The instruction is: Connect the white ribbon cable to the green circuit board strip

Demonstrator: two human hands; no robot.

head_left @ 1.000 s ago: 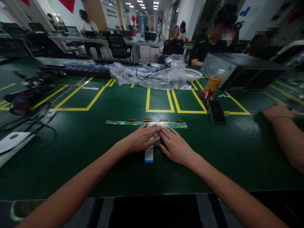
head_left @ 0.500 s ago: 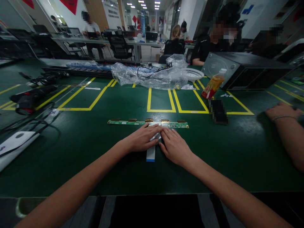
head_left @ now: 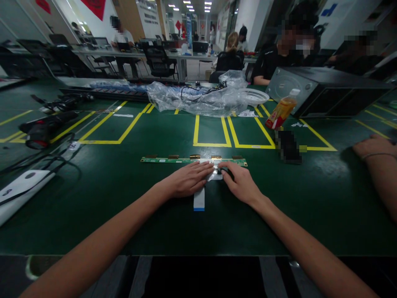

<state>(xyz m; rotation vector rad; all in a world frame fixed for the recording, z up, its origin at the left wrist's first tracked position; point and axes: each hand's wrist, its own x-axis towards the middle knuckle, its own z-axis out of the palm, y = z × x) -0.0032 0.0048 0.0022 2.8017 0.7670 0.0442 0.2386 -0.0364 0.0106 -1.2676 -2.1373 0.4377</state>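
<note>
A long, narrow green circuit board with several copper-coloured tabs along its far edge lies flat on the table. From its middle a white flat ribbon cable with a blue end runs toward me. My left hand rests flat across the cable, fingers stretched out to the right, hiding part of it. Beside its fingertips shows a shiny, translucent piece of film. My right hand is at the film's right side, thumb and index finger apart, the index fingertip by the board's near edge.
Clear plastic wrap, a white basket and a black computer case stand at the back. To the right are a drink bottle, a dark phone and another person's hand. Cables and a power tool lie left.
My right hand has drawn back to the right, away from my left fingertips, its fingers now bent and parted. More of the film shows. My left hand stays flat on the cable.
</note>
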